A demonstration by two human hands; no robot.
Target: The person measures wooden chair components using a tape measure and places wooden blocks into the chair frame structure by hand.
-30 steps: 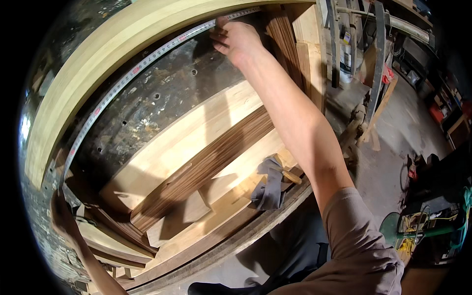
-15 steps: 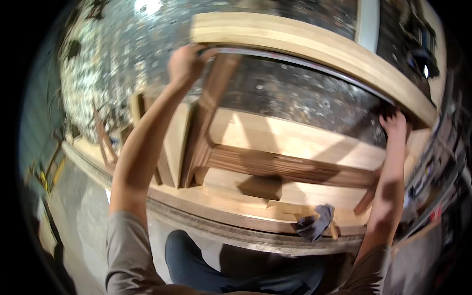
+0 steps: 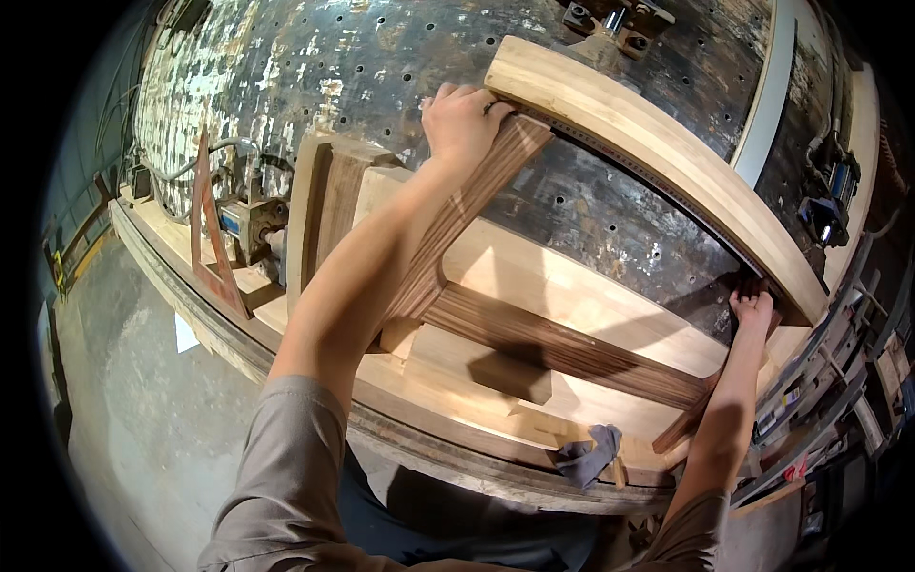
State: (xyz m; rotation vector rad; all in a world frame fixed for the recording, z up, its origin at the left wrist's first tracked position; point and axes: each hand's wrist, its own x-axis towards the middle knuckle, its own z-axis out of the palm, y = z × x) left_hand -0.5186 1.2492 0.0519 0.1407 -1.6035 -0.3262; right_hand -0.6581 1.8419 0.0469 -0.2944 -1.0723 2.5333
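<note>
A thin measuring tape (image 3: 648,177) with fine marks runs along the near side of a pale, thick wooden beam (image 3: 658,114). My left hand (image 3: 462,124) is closed at its left end, by the top of a dark brown wooden leg (image 3: 486,181) and the beam's end. At the other end my right hand (image 3: 753,307) curls its fingers round the tape in shadow, under the beam's right end; what lies inside the fingers is partly hidden. A dark brown rail (image 3: 572,341) joins the leg to another dark piece (image 3: 686,429) on the right.
The frame lies on a worn, paint-spotted metal bench (image 3: 381,57) with holes. Wooden blocks (image 3: 334,200), a reddish triangular frame (image 3: 212,238) and a clamp (image 3: 253,224) stand at left. A grey cloth (image 3: 589,456) lies near the front edge. A second clamp (image 3: 827,214) is at far right.
The view has shifted, so the beam and leg appear further right and the left hand with them. Both hands stay at the two ends of the tape.
</note>
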